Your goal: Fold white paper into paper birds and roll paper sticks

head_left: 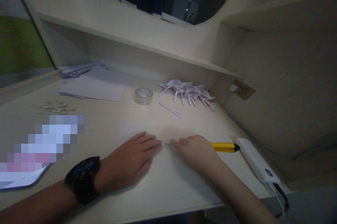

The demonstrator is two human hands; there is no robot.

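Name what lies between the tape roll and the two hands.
Head view: a loose white paper strip and bare desk lie between tape roll and the hands.

On the worktop (110, 118) I count two hands (131, 162), one roll of clear tape (143, 96), one yellow cutter (223, 146), one white power bank (256, 162), one loose paper stick (170, 110) and one wristwatch (83, 178). The folded paper shapes (188, 92) lie heaped, too tangled to count.

pale paper sheet (163, 134) lying flat on the desk.
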